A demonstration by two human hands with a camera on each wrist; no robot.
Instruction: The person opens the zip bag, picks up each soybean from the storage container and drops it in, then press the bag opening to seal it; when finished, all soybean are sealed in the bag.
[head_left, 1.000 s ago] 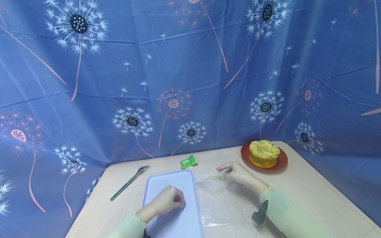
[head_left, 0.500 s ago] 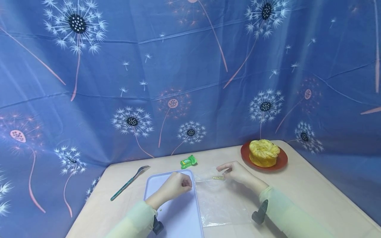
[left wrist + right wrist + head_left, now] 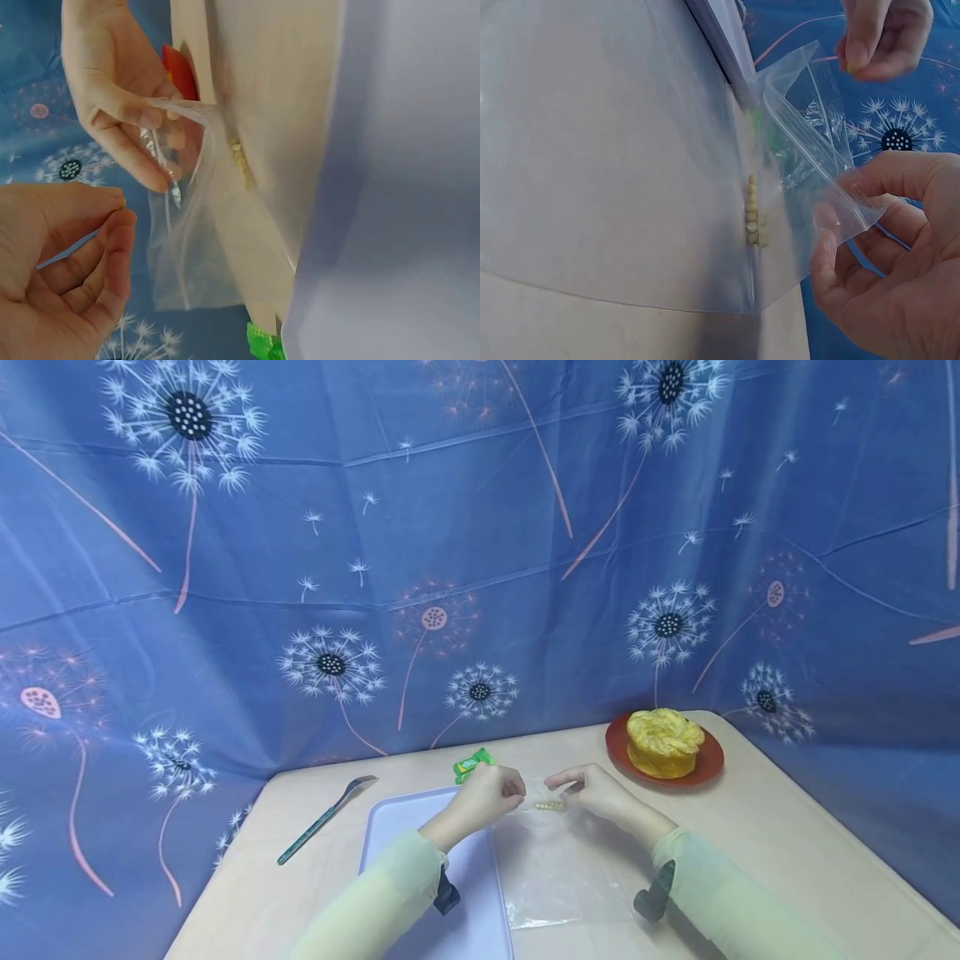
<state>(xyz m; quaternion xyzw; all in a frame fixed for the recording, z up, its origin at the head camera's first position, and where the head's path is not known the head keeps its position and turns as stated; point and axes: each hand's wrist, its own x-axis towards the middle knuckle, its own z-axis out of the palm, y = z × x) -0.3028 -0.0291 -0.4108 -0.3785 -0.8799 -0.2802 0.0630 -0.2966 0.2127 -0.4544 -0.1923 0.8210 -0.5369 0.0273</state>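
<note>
My left hand point(image 3: 480, 797) pinches a small round yellow bean point(image 3: 122, 202) between thumb and fingertip, mostly hidden by them. It hovers just left of the mouth of a clear zip bag point(image 3: 558, 877). With curled fingers my right hand point(image 3: 596, 795) holds the bag's mouth raised and spread, as the right wrist view shows; some fingertips show through the plastic. Inside, pale yellow beans point(image 3: 752, 214) lie in a short row along a fold. Most of the bag lies flat on the table. A pale lavender tray point(image 3: 393, 818) sits to its left, partly under my left forearm.
Behind my left hand lies a green wrapped packet point(image 3: 468, 767), partly covered. A fork with a teal handle point(image 3: 318, 829) is left of the tray. At the back right, a round yellow bread point(image 3: 663, 747) sits on a red plate point(image 3: 714, 768). Blue dandelion-print cloth point(image 3: 480, 552) hangs behind the table.
My left hand has risen from over the tray and travelled right and away from me, to the bag's mouth. My right hand and the bag have hardly moved.
</note>
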